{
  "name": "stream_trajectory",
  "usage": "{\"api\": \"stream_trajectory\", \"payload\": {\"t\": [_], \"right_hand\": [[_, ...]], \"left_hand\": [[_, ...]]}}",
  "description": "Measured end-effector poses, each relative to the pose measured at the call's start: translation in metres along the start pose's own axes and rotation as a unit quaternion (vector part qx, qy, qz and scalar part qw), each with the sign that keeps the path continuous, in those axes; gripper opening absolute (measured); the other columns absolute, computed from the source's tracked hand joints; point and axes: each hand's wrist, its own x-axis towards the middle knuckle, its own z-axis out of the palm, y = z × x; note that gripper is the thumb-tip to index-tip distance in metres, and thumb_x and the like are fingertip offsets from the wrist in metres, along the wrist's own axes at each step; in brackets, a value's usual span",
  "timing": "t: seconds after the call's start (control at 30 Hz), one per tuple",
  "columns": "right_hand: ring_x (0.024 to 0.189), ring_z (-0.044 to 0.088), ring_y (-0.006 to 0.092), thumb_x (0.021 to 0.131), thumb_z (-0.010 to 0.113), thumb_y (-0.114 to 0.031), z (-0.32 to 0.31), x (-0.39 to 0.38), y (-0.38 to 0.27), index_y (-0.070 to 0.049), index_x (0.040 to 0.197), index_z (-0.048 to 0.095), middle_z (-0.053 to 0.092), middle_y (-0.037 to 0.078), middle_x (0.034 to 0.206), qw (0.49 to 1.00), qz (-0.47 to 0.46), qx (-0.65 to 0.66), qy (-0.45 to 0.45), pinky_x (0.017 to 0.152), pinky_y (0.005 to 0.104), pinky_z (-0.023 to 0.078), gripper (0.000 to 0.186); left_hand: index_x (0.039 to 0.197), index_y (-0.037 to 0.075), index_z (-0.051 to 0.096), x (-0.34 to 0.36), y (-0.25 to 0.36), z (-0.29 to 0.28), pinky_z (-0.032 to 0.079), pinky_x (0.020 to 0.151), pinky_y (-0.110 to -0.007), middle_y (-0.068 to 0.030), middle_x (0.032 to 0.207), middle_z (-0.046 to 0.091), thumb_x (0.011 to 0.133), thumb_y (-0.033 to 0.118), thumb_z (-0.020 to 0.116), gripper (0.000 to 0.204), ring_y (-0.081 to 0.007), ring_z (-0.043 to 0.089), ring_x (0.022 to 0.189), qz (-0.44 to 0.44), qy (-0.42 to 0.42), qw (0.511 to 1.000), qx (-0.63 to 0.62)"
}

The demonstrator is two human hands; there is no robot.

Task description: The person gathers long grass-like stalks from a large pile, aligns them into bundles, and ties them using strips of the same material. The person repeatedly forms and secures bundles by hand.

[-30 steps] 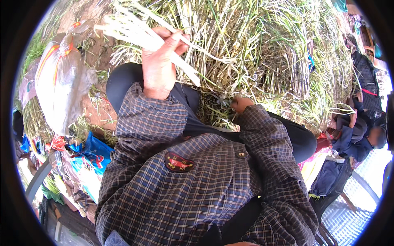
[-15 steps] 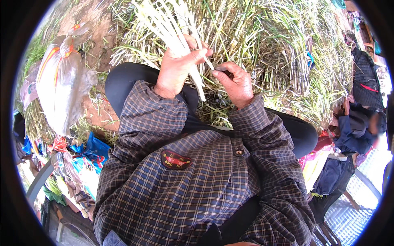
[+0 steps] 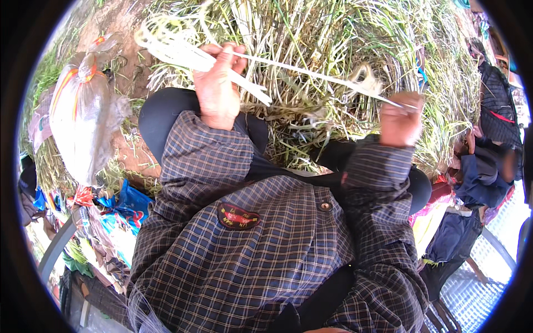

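Note:
My left hand (image 3: 216, 91) is closed round a bundle of pale, peeled-looking plant stalks (image 3: 175, 53). Their cut ends stick out past the palm toward my right. A single long whitish stalk (image 3: 311, 73) stretches from the fingertips of that hand across to my right hand (image 3: 401, 119). The right hand is smeared by motion, but its fingers are closed on the far end of this stalk. Something thin and greyish shows at those fingertips, too blurred to name. Below the stalk, a pale frayed tuft (image 3: 366, 80) blurs beside the right hand.
A thick heap of green and straw-coloured stalks (image 3: 311, 33) spreads in front of my folded legs. At left stands a tied clear plastic bag (image 3: 83, 122) on bare earth (image 3: 133, 150). Another person (image 3: 483, 166) sits at far right. Blue plastic (image 3: 130, 202) lies at lower left.
My right hand has swung outward to the right, drawing one stalk out between the hands. My left hand has shifted slightly left, and its bundle has tipped toward the left.

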Motion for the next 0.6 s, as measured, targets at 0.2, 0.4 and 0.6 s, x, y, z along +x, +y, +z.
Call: {"api": "stream_trajectory", "payload": {"t": [0.2, 0.4, 0.6], "right_hand": [[0.057, 0.045, 0.0051, 0.081, 0.051, -0.015, 0.027, -0.007, -0.053, -0.011, 0.07, 0.049, 0.049, -0.004, 0.06, 0.976, -0.121, -0.113, -0.141, 0.047, 0.0202, 0.035, 0.012], [0.092, 0.052, 0.0246, 0.08, 0.054, -0.026, 0.031, -0.014, 0.086, -0.004, 0.108, 0.051, 0.052, 0.015, 0.104, 0.572, -0.121, -0.784, -0.209, 0.082, 0.0331, 0.04, 0.035], [0.065, 0.056, 0.015, 0.083, 0.049, -0.014, 0.021, -0.024, 0.124, -0.001, 0.093, 0.054, 0.057, 0.008, 0.071, 0.571, 0.137, -0.788, -0.184, 0.061, 0.0246, 0.046, 0.017]], "left_hand": [[0.082, 0.009, 0.044, 0.003, 0.004, 0.004, 0.047, 0.062, -0.025, -0.0066, 0.081, 0.056, 0.08, 0.002, 0.053, 0.011, -0.0161, 0.057, 0.075, 0.02, 0.031, 0.999, 0.027], [0.081, 0.008, 0.046, -0.006, -0.006, 0.011, 0.047, 0.061, -0.024, -0.007, 0.081, 0.056, 0.079, 0.002, 0.054, 0.011, -0.0163, 0.057, 0.074, -0.024, -0.027, 0.998, 0.044], [0.075, 0.005, 0.048, -0.01, -0.003, 0.013, 0.047, 0.065, -0.025, -0.0089, 0.083, 0.058, 0.078, 0.002, 0.054, 0.008, -0.0169, 0.057, 0.076, -0.007, -0.031, 0.998, 0.06]]}}
